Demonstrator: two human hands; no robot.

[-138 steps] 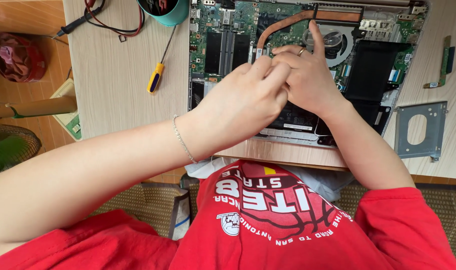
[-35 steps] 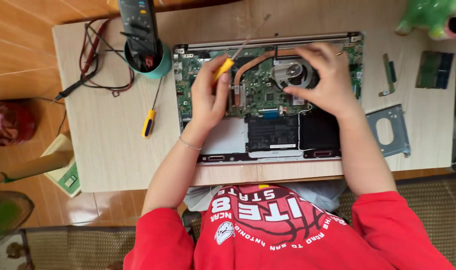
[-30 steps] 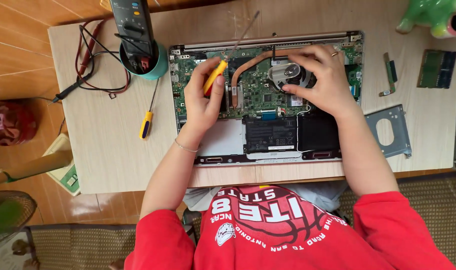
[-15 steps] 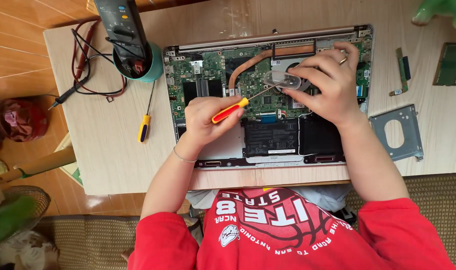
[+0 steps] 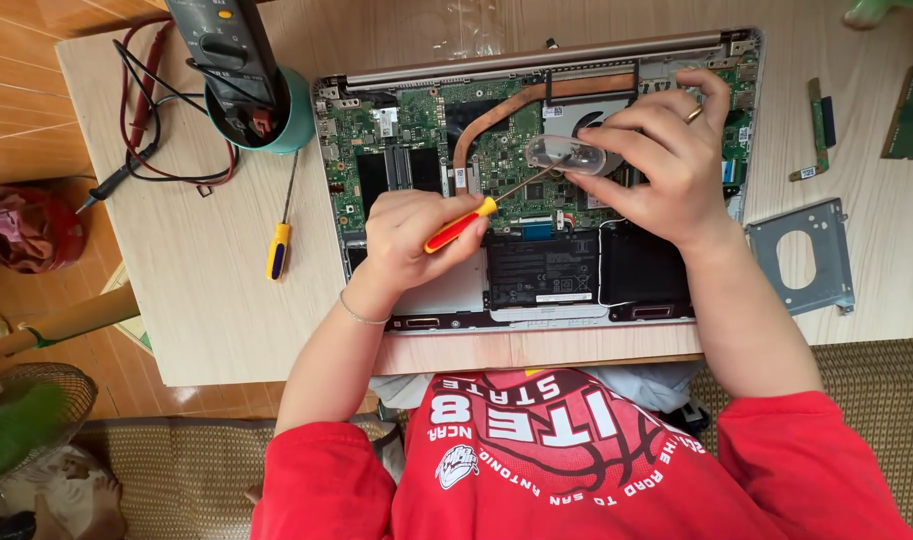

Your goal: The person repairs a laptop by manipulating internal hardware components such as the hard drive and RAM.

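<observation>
An opened laptop (image 5: pixel 416 300) lies on the wooden table with its green circuit board, copper heat pipe (image 5: pixel 496 110) and black battery (image 5: pixel 541 270) exposed. My left hand (image 5: pixel 411 235) grips a screwdriver with a red and yellow handle (image 5: pixel 459 225); its shaft points up and right toward the fan area. My right hand (image 5: pixel 666 165), a ring on one finger, holds a small clear plastic container (image 5: pixel 564 153) over the fan (image 5: pixel 596 115) at the board's upper right.
A yellow and blue screwdriver (image 5: pixel 279 240) lies left of the laptop. A teal cup (image 5: pixel 291 120) holds a black multimeter (image 5: pixel 221 45) with red and black leads. A metal drive bracket (image 5: pixel 801 258), a small board strip (image 5: pixel 818 125) and a memory module (image 5: pixel 911 112) lie right.
My left hand has come down from the upper board and tilted the screwdriver toward the fan. My right hand now holds the clear container there. The camera view has shifted slightly.
</observation>
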